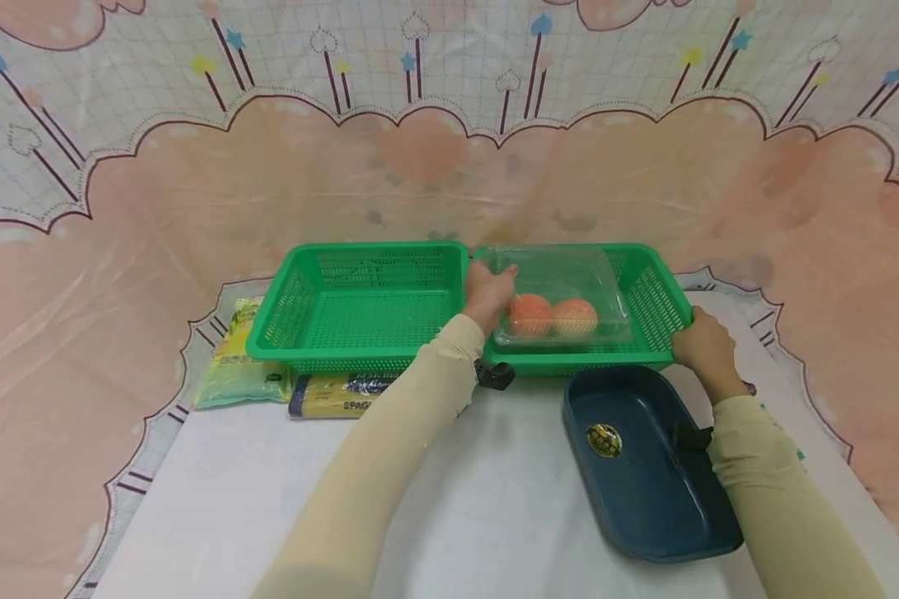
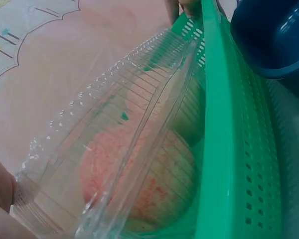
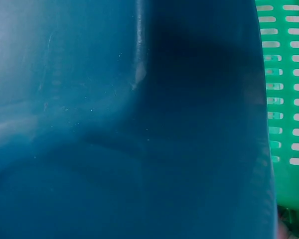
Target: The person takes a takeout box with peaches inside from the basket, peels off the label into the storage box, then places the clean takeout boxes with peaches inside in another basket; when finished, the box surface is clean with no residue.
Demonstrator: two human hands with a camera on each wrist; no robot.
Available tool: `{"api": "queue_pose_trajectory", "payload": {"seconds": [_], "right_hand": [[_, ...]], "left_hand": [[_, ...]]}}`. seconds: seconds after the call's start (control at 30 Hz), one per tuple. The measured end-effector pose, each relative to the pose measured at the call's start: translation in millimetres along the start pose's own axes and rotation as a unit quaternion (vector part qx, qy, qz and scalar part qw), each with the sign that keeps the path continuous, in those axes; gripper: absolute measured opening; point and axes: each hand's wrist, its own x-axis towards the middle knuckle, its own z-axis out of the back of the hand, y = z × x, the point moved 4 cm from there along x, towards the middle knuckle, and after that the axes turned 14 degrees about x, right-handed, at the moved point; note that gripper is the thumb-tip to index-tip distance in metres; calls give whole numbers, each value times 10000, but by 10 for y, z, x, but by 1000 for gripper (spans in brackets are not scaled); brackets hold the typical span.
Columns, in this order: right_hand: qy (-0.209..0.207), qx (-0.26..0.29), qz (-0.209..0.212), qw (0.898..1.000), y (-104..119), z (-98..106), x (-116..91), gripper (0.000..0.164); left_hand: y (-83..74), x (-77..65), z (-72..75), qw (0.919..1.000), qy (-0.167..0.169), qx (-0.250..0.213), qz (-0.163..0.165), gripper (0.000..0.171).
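Note:
My left hand pinches the left edge of a clear plastic container, tilted over the right green basket. Two round reddish fruits show through the clear plastic; the left wrist view shows their pink and yellowish skin. Whether they lie inside the container or beneath it I cannot tell. My right hand grips that basket's right rim, with the thumb side partly hidden. In the right wrist view, a dark blue basin fills most of the picture, beside the green basket's slotted wall.
Left of it stands a second green basket. A yellow-green bag and a spaghetti packet lie by its left and front sides. The blue basin sits below my right forearm, on the white table. A patterned cloth hangs behind.

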Motion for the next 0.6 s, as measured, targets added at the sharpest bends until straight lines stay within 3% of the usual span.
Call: {"api": "queue_pose_trajectory", "payload": {"seconds": [0.13,0.4,0.6], "right_hand": [[-14,1,8,10000,1,-7,-14,61],[-59,-72,-12,10000,-27,-11,-45,59],[-88,-73,22,9999,-9,-6,-10,59]], "left_hand": [[31,30,-64,9999,65,143,-28,64],[148,52,-240,9966,548,622,-19,69],[140,117,-240,9948,554,849,-17,67]]}}
